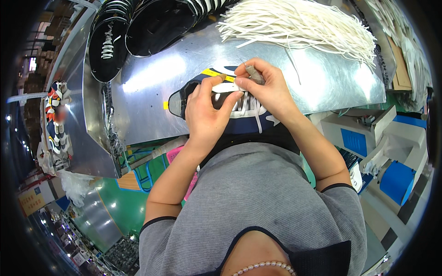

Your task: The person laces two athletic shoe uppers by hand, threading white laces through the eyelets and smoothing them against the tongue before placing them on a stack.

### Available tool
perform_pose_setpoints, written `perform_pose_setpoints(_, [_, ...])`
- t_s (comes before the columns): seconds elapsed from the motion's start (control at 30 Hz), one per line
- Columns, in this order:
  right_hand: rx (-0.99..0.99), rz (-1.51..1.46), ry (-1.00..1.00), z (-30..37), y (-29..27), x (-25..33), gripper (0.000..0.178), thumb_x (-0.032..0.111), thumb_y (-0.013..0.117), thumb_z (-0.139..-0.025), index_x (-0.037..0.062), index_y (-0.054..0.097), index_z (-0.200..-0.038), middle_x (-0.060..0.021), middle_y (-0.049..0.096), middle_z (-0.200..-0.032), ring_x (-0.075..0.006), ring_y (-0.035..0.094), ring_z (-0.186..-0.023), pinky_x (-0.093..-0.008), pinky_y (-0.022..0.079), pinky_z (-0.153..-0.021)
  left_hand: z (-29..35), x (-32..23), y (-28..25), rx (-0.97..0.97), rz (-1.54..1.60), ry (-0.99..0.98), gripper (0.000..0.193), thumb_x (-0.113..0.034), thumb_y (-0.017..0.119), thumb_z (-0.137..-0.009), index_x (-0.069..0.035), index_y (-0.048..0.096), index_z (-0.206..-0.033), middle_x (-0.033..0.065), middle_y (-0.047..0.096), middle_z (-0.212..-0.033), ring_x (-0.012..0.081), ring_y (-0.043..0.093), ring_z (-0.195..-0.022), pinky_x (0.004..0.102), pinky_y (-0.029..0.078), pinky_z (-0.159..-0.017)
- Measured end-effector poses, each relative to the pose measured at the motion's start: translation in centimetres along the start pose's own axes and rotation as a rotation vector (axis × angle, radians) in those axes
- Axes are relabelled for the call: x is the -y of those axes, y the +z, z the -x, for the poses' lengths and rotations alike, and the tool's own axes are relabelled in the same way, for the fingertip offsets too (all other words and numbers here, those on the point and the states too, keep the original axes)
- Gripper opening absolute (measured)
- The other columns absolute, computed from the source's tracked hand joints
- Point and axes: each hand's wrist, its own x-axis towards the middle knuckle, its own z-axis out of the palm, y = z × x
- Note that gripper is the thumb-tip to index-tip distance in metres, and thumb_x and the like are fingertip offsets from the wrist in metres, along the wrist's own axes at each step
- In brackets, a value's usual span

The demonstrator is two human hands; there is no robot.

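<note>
A navy shoe (241, 126) with white trim and a yellow strip lies at the near edge of the metal table, its heel end to the left. White shoelace (257, 112) crosses its opening, and one loose end hangs over the near side. My left hand (205, 110) grips the shoe around its collar, with thumb and index finger over the opening. Close beside it, my right hand (272, 89) is closed in a pinch on the white lace; the fingertips partly hide the lace. A beige wrap covers one right finger.
A large bundle of white laces (299, 25) lies at the back of the metal table (152, 101). Black shoe uppers (161, 27) stand at the back left, beside a black upper with white lacing (108, 50). Colourful shoes (56, 117) sit far left. Grey-and-blue equipment (396, 156) is at right.
</note>
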Motion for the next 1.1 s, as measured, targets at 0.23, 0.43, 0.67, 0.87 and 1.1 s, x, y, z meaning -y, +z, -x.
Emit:
perform_pose_setpoints(0.23, [-0.037, 0.356, -0.189, 2.7, -0.7, 1.2, 0.023, 0.015, 0.068, -0.091, 0.0016, 0.058, -0.108, -0.0137, 0.069, -0.087, -0.0272, 0.069, -0.079, -0.0329, 0.052, -0.07, 0.3, 0.4, 0.5, -0.095, -0.028, 0.074, 0.034, -0.019, 0.08, -0.079, -0.006, 0.066, -0.106, 0.0099, 0.067, -0.089, 0.0252, 0.063, -0.08, 0.0364, 0.049, -0.077])
perform_pose_setpoints(0.43, [0.065, 0.596, -0.258, 3.6, -1.7, 2.1, 0.016, 0.013, 0.067, -0.091, 0.003, 0.057, -0.098, -0.0121, 0.068, -0.078, -0.0312, 0.067, -0.069, -0.0388, 0.05, -0.06, 0.6, 0.1, 0.0, -0.052, -0.091, 0.054, 0.034, -0.007, 0.079, -0.08, 0.002, 0.062, -0.108, 0.0134, 0.07, -0.103, 0.0224, 0.068, -0.092, 0.0332, 0.052, -0.083])
perform_pose_setpoints(0.67, [0.07, 0.813, -0.343, 2.7, -0.2, 2.4, 0.021, 0.008, 0.066, -0.086, 0.0004, 0.054, -0.101, -0.0125, 0.066, -0.074, -0.0294, 0.067, -0.067, -0.0367, 0.051, -0.056, 0.5, -0.3, 0.2, -0.086, -0.217, 0.28, 0.035, -0.01, 0.075, -0.079, -0.002, 0.064, -0.112, 0.0117, 0.067, -0.092, 0.0295, 0.06, -0.08, 0.0402, 0.044, -0.079])
perform_pose_setpoints(0.87, [0.177, 0.98, -0.299, 1.0, 1.8, 1.1, 0.024, 0.012, 0.063, -0.087, -0.0025, 0.05, -0.1, -0.016, 0.066, -0.076, -0.0325, 0.068, -0.07, -0.0402, 0.052, -0.057, 1.0, 0.3, -0.3, -0.023, -0.169, 0.286, 0.04, 0.004, 0.067, -0.078, 0.001, 0.06, -0.117, 0.0129, 0.068, -0.101, 0.0301, 0.062, -0.083, 0.0396, 0.046, -0.082])
perform_pose_setpoints(1.1, [-0.005, 0.554, -0.102, 2.6, -4.2, 4.3, 0.017, 0.017, 0.06, -0.096, 0.0025, 0.062, -0.104, -0.0131, 0.067, -0.078, -0.0249, 0.064, -0.065, -0.0355, 0.048, -0.062, -0.1, 0.1, -0.7, 0.131, 0.323, -0.146, 0.036, 0.005, 0.065, -0.089, 0.004, 0.051, -0.121, 0.0135, 0.065, -0.119, 0.016, 0.064, -0.106, 0.028, 0.05, -0.093])
